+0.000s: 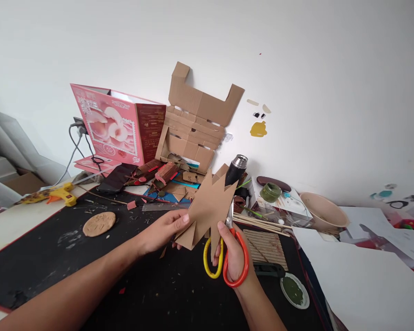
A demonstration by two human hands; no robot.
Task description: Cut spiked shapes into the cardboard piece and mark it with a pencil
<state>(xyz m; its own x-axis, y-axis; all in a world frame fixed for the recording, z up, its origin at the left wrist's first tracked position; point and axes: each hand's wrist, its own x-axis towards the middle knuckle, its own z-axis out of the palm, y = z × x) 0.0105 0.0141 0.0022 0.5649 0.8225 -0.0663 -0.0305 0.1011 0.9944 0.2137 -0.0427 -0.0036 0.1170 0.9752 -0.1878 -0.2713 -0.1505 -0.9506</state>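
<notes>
A brown cardboard piece (210, 202) with jagged, pointed edges is held up over the black work surface. My left hand (169, 230) grips its left edge, thumb on top and fingers mostly hidden underneath. On the other side my right hand (235, 255) is closed around scissors (239, 266) with one yellow and one red-orange handle loop. The right thumb also presses against the lower right part of the cardboard. Part of the scissor blades shows along the cardboard's right edge; the rest is hidden behind it.
A yellow glue gun (64, 195) and a round tan disc (99, 224) lie at the left. Behind stand a pink box (113, 124), a cut cardboard sheet (200, 108) and a black flask (235, 171). At the right are corrugated cardboard (267, 246) and a dish of green paint (293, 290).
</notes>
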